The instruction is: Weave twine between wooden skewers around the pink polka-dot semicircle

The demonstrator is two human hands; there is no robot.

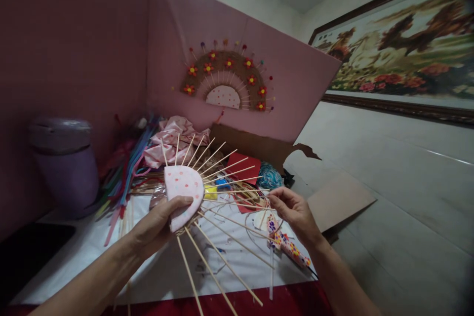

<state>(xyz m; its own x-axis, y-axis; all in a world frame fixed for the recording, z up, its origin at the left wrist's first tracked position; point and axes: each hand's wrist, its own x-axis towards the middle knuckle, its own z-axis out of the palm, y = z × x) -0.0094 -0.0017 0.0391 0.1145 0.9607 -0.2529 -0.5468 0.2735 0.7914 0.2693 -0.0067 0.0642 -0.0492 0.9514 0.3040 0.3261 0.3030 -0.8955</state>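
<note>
Sticks (228, 263) fan from the pad (183, 185), mid-frame in my left hand's (161, 219) grip, while my right hand (296, 210) pinches what looks like cord (246, 222): threading, I judge, calling for even tension.

Half-disc (177, 176): pale pink with scattered coral-red spots; its sticks (228, 263) are pale straw. Behind the half-disc, pink cloth (170, 133), plain red card (249, 174), mottled blue-and-white yarn (271, 176). Above it, a pink board (289, 79) with a brown arch (240, 70) patterned with yellow-centred red flowers (248, 63). Left of it, a purple bin (70, 173).
</note>
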